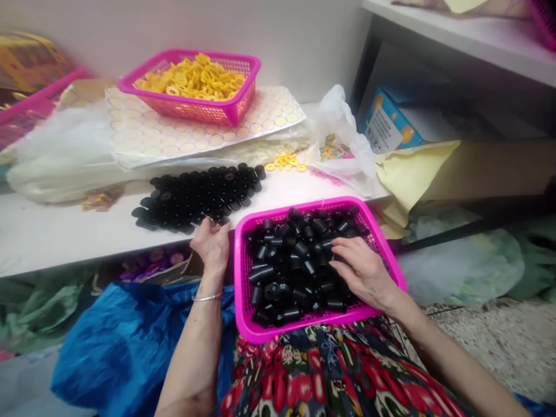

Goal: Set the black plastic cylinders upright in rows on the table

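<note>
A pink plastic basket [242, 278] full of loose black plastic cylinders [299, 249] rests at the table's front edge, against my patterned clothing. My right hand [362, 271] reaches into its right side, thumb and fingers closed around a black cylinder that they partly cover. To the left of the basket, many similar cylinders stand packed upright in rows [200, 194] on the white table [52, 231]. At the front right corner of these rows is my left hand [211, 246], fingers bent and pinched at a black cylinder [223, 220].
Behind the rows, a second pink basket [237, 113] of yellow pieces [195, 78] sits on a sheet with printed circles [169, 136]. Several yellow rings [286, 162] and a white plastic bag [341, 130] lie nearby. A blue box [391, 121] stands right, under a shelf [469, 40].
</note>
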A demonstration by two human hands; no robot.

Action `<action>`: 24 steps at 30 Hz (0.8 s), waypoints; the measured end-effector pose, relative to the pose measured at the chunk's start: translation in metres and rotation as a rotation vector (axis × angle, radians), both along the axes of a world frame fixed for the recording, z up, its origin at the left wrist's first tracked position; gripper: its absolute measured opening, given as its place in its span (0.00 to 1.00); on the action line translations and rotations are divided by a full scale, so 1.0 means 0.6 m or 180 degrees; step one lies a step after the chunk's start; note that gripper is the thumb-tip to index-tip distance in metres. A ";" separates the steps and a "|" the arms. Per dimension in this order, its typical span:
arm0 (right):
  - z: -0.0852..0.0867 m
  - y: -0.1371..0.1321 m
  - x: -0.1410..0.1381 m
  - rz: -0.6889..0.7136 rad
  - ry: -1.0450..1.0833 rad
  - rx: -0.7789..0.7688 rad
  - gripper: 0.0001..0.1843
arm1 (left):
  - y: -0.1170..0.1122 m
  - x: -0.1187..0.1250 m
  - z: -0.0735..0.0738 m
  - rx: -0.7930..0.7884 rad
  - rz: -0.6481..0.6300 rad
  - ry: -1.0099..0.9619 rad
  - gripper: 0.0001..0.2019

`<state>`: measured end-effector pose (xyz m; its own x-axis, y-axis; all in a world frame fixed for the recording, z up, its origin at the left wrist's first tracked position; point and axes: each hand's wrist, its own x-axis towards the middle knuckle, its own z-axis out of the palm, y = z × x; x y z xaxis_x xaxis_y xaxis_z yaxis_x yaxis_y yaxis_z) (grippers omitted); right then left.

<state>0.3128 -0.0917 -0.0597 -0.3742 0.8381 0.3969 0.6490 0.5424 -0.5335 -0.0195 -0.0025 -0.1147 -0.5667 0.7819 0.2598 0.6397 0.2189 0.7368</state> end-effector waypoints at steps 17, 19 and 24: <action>0.020 0.083 -0.058 0.1016 -0.1552 0.0077 0.09 | -0.149 0.181 0.107 -0.0697 -0.3650 0.1359 0.09; 0.017 0.076 -0.040 0.0899 -0.0810 -0.0032 0.11 | -0.145 0.183 0.097 -0.0598 -0.3492 0.1114 0.07; 0.009 0.042 -0.005 0.0090 0.1531 -0.1135 0.18 | -0.135 0.166 0.095 -0.0553 -0.2940 -0.0793 0.11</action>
<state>0.3095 -0.0666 -0.0544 -0.2466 0.9431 0.2233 0.2775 0.2895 -0.9161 0.0803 -0.0836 -0.0575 0.2663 0.9624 0.0544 0.4443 -0.1726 0.8791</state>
